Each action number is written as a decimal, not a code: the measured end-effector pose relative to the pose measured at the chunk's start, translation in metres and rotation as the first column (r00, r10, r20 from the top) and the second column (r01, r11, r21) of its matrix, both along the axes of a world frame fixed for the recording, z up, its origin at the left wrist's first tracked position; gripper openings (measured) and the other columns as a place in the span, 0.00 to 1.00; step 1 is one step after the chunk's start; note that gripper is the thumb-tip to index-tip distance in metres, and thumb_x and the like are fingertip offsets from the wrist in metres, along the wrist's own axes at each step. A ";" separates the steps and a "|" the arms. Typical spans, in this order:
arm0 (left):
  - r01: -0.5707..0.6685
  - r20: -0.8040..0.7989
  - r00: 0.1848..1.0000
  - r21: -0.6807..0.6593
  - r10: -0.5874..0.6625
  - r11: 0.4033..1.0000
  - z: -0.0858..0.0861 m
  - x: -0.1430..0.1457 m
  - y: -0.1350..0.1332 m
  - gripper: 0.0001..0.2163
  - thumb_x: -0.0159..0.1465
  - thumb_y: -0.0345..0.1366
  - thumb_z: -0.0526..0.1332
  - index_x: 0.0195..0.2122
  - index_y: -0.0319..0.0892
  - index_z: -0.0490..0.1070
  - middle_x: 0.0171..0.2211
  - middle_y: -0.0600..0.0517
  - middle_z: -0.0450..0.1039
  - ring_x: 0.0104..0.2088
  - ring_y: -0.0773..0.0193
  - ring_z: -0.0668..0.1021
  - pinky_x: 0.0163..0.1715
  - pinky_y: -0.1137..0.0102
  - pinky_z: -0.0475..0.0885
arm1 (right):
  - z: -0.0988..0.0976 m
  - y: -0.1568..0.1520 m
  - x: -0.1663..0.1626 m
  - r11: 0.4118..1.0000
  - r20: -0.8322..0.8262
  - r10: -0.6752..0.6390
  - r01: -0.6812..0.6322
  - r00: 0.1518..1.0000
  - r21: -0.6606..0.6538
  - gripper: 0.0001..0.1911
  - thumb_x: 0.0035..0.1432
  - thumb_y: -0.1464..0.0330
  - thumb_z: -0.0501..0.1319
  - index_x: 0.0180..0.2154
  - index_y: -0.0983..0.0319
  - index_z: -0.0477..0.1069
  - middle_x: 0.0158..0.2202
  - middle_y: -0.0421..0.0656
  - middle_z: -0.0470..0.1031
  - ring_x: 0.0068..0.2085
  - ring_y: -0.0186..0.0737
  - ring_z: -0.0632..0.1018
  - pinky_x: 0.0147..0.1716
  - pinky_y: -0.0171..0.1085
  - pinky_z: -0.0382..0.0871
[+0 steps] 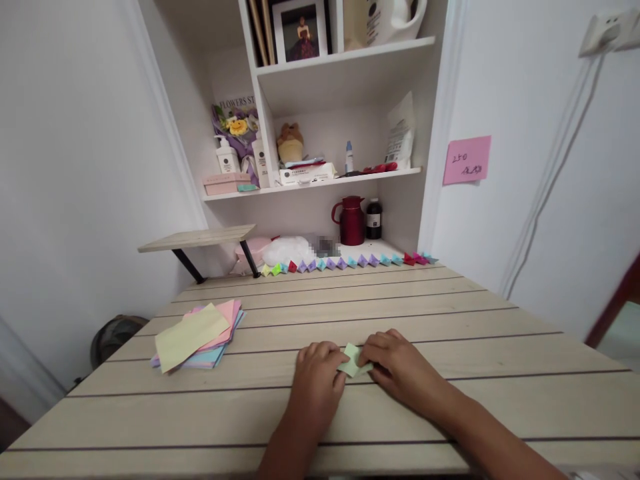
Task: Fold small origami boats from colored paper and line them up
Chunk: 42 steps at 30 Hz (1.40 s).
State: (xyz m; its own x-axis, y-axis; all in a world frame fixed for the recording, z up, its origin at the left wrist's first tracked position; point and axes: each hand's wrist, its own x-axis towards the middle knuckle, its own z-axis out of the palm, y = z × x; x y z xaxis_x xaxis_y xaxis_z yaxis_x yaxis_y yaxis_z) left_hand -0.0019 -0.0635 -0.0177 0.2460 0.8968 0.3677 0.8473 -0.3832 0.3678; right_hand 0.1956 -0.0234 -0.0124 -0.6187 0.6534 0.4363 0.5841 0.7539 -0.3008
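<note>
Two hands on one little green paper (351, 363) right now, and we've got it in the middle of the table (525, 353), much nearer to us than to the far edge. Our left hand (318, 373) has thumb and fingers pinched on the left corner; our right hand (400, 368) has its fingers clamped on the right side, so the top and bottom corners poke out between them. Lots of plank to work with on our right, all the way out to that slanting edge. Over on the left, a yellow-topped paper stack (195, 337) sits near the left edge, well apart from us. Tiny folded paper pieces (341, 264) line the far edge, with a wooden riser (197, 238) just beyond their left end.
</note>
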 end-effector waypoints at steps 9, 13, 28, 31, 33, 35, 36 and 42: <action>-0.072 0.126 0.989 -0.035 0.076 0.997 0.004 0.003 0.003 0.04 0.60 0.33 0.62 0.28 0.47 0.75 0.44 0.54 0.74 0.48 0.60 0.73 0.54 0.58 0.58 | 0.006 0.001 -0.002 0.982 -0.096 0.004 -0.022 0.995 -0.189 0.07 0.60 0.69 0.58 0.33 0.58 0.74 0.32 0.40 0.76 0.36 0.40 0.75 0.40 0.39 0.63; -0.171 0.185 0.965 -0.091 0.185 0.981 0.002 0.001 0.011 0.04 0.60 0.35 0.62 0.29 0.47 0.76 0.45 0.53 0.75 0.48 0.59 0.73 0.51 0.59 0.60 | 0.003 0.007 0.000 0.959 -0.170 -0.129 0.080 0.977 -0.272 0.08 0.60 0.69 0.57 0.33 0.59 0.74 0.34 0.42 0.76 0.36 0.40 0.76 0.37 0.37 0.66; -0.226 -0.093 0.970 -0.020 0.223 0.974 0.005 0.015 0.013 0.05 0.62 0.37 0.61 0.32 0.42 0.70 0.52 0.49 0.70 0.51 0.54 0.70 0.52 0.55 0.60 | -0.008 0.013 0.000 0.977 -0.179 -0.167 0.138 0.970 -0.164 0.12 0.54 0.75 0.59 0.40 0.57 0.71 0.42 0.43 0.71 0.39 0.40 0.74 0.40 0.39 0.68; -0.225 -0.101 0.970 -0.019 0.222 0.974 0.006 0.014 0.013 0.05 0.63 0.37 0.60 0.32 0.43 0.70 0.51 0.49 0.70 0.51 0.54 0.70 0.52 0.57 0.61 | -0.006 0.011 -0.001 0.996 -0.137 -0.071 0.062 0.988 -0.069 0.15 0.57 0.77 0.57 0.40 0.54 0.75 0.41 0.42 0.72 0.42 0.41 0.73 0.43 0.41 0.66; -0.236 -0.100 0.967 -0.022 0.233 0.972 0.007 0.014 0.012 0.04 0.62 0.37 0.61 0.34 0.43 0.69 0.48 0.48 0.71 0.50 0.54 0.71 0.50 0.57 0.62 | -0.007 0.012 -0.001 0.997 -0.106 -0.063 0.058 0.992 -0.054 0.15 0.58 0.77 0.56 0.38 0.53 0.77 0.39 0.42 0.73 0.42 0.42 0.74 0.44 0.42 0.66; -0.266 -0.067 0.962 -0.001 0.265 0.964 0.009 0.012 0.010 0.04 0.62 0.35 0.61 0.37 0.43 0.69 0.45 0.48 0.72 0.48 0.55 0.72 0.49 0.58 0.64 | -0.009 0.014 -0.001 0.996 -0.091 -0.074 0.069 0.993 -0.063 0.16 0.58 0.77 0.57 0.38 0.53 0.78 0.38 0.42 0.75 0.42 0.42 0.74 0.44 0.42 0.66; -0.278 -0.039 0.960 0.028 0.279 0.960 0.010 0.011 0.009 0.05 0.62 0.34 0.61 0.39 0.43 0.69 0.46 0.48 0.71 0.49 0.55 0.72 0.49 0.59 0.64 | -0.011 0.015 0.000 0.995 -0.085 -0.076 0.070 0.993 -0.066 0.16 0.58 0.77 0.57 0.39 0.52 0.79 0.38 0.42 0.75 0.42 0.42 0.74 0.44 0.42 0.66; -0.011 -0.050 0.999 0.202 0.021 0.979 0.011 0.010 0.001 0.08 0.64 0.29 0.58 0.36 0.50 0.75 0.54 0.54 0.71 0.55 0.58 0.68 0.58 0.55 0.54 | -0.013 0.018 0.001 0.995 -0.073 -0.071 0.066 0.995 -0.073 0.17 0.58 0.77 0.58 0.41 0.51 0.79 0.38 0.42 0.76 0.42 0.42 0.74 0.44 0.43 0.66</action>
